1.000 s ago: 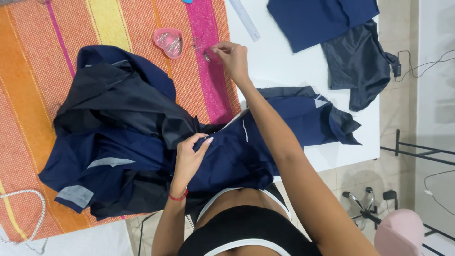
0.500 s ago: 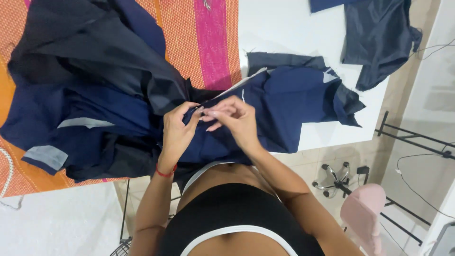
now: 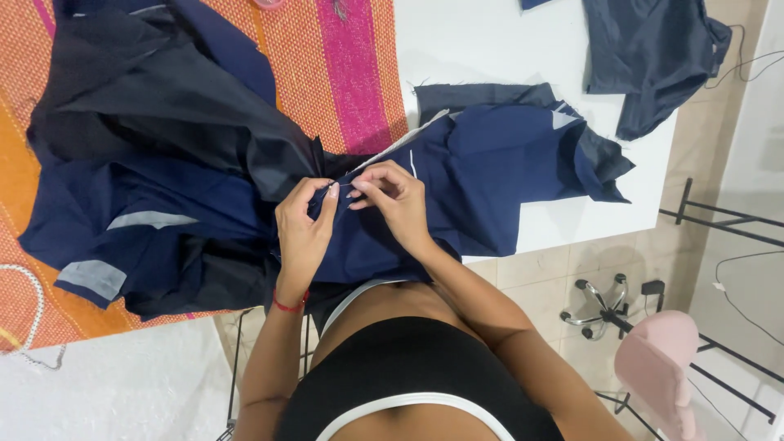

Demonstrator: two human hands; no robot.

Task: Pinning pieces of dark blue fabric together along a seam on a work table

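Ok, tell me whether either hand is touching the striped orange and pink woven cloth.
No: the left hand and right hand both pinch the navy blue fabric garment.

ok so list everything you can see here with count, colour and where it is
navy garment: 1, dark blue, table edge, under both hands
black fabric: 1, black, piled on the left
striped cloth: 1, orange and pink, beneath the pile
grey garment: 1, dark grey, top right
white table: 1, white, centre
pink chair: 1, pink, floor at right
white cord: 1, white, far left
left hand: pinching navy garment
right hand: pinching navy garment
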